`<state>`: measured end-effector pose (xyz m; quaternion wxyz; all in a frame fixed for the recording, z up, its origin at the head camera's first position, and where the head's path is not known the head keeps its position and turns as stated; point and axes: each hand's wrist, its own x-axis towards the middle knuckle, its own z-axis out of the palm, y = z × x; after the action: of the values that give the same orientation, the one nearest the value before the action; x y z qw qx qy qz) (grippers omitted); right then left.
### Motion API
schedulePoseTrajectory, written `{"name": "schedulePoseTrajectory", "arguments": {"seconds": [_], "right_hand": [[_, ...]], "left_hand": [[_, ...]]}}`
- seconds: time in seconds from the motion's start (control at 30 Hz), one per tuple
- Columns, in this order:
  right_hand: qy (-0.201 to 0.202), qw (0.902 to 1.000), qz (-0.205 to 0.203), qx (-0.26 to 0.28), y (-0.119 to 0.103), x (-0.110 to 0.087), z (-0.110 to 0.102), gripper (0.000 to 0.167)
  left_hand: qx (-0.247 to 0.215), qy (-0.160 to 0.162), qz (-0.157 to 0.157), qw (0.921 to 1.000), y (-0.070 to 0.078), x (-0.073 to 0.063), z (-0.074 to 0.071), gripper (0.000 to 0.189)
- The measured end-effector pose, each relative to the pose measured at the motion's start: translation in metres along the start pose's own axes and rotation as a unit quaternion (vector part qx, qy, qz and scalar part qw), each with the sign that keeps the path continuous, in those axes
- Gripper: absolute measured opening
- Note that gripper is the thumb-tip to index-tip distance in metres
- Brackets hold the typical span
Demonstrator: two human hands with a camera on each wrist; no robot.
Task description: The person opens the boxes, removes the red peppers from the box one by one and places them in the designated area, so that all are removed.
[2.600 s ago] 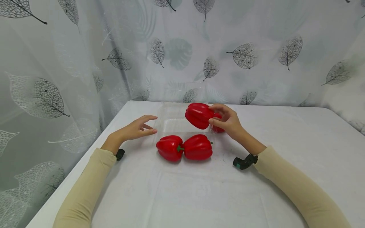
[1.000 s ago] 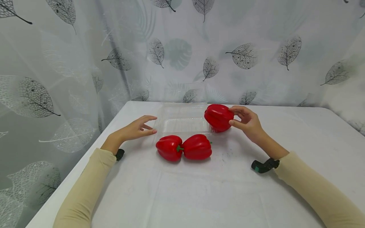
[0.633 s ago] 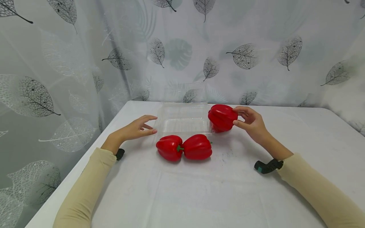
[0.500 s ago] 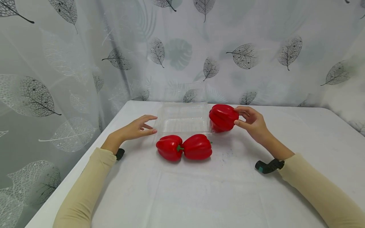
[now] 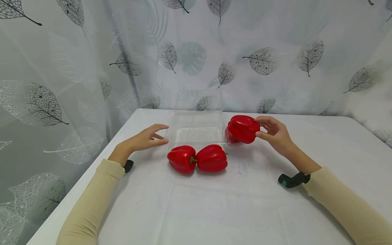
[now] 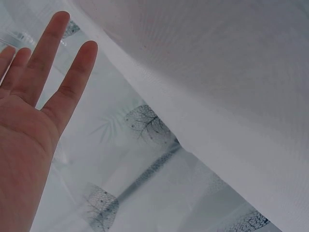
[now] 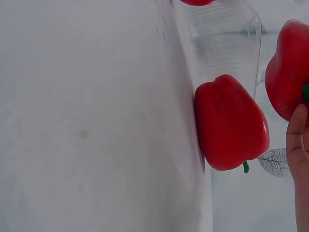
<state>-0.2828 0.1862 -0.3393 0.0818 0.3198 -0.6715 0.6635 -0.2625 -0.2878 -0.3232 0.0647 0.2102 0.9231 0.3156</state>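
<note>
My right hand point(image 5: 275, 134) grips a red bell pepper point(image 5: 245, 128) by its stem end, just right of the clear plastic container. Another red bell pepper point(image 5: 230, 135), mostly hidden behind it in the head view, lies on the table; in the right wrist view this bell pepper point(image 7: 229, 123) shows whole, apart from the held bell pepper point(image 7: 289, 72). Left of the container, my left hand point(image 5: 145, 139) hovers with fingers spread and nothing in them; the left wrist view shows the same hand point(image 6: 26, 125). The clear container point(image 5: 197, 131) has no pepper in it.
Two more red bell peppers, one on the left point(image 5: 181, 160) and one on the right point(image 5: 212, 159), lie stem to stem in front of the container. A white cloth covers the table point(image 5: 214, 207). Behind hangs a leaf-print curtain point(image 5: 196, 41).
My right hand has carried the bell pepper rightward from over the container's right part to beside it, and slightly lower over the last half second. My left hand has stayed put.
</note>
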Motion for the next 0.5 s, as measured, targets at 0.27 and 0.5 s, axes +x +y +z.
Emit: {"name": "schedulePoseTrajectory", "arguments": {"seconds": [0.27, 0.5], "right_hand": [[-0.02, 0.9998, 0.005, 0.006, 0.0, -0.001, -0.006, 0.041], [-0.038, 0.999, 0.009, 0.02, 0.002, -0.003, -0.012, 0.04]], "left_hand": [[-0.004, 0.002, 0.01, 0.9999, 0.0, -0.001, 0.0, 0.07], [-0.004, 0.002, 0.008, 1.0, 0.0, -0.001, 0.0, 0.07]]}}
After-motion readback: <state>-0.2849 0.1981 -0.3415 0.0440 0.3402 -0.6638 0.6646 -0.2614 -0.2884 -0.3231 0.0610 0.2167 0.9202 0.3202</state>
